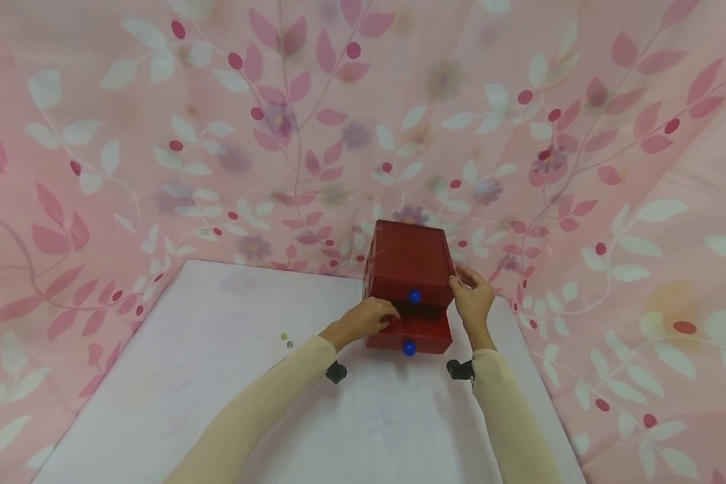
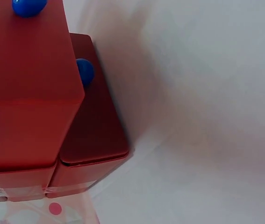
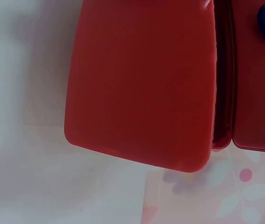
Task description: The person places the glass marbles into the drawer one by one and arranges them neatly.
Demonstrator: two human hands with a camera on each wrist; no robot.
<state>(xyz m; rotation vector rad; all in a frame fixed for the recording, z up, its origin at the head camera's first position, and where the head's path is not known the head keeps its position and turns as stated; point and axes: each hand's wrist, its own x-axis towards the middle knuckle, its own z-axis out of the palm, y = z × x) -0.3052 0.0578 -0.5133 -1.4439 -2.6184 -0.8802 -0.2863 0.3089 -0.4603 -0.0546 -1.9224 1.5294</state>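
A red drawer cabinet [image 1: 411,252] with blue knobs stands at the back of the table. Below its top drawer front, one drawer [image 1: 420,345] is pulled out toward me; its red side [image 3: 141,84] fills much of the right wrist view. Under it, a lower drawer [image 2: 95,121] sits pushed in. My left hand [image 1: 372,317] reaches over the left edge of the pulled-out drawer, fingers bent down at its opening; what they hold, if anything, I cannot tell. Against the cabinet's right side, my right hand [image 1: 474,296] rests with its fingertips touching the upper edge.
Two small greenish marbles [image 1: 287,340] lie on the white table [image 1: 218,376], left of the left hand. Pink floral cloth [image 1: 314,134] hangs close behind the cabinet and along both sides. Dark camera mounts [image 1: 336,372] stick out from both wrists.
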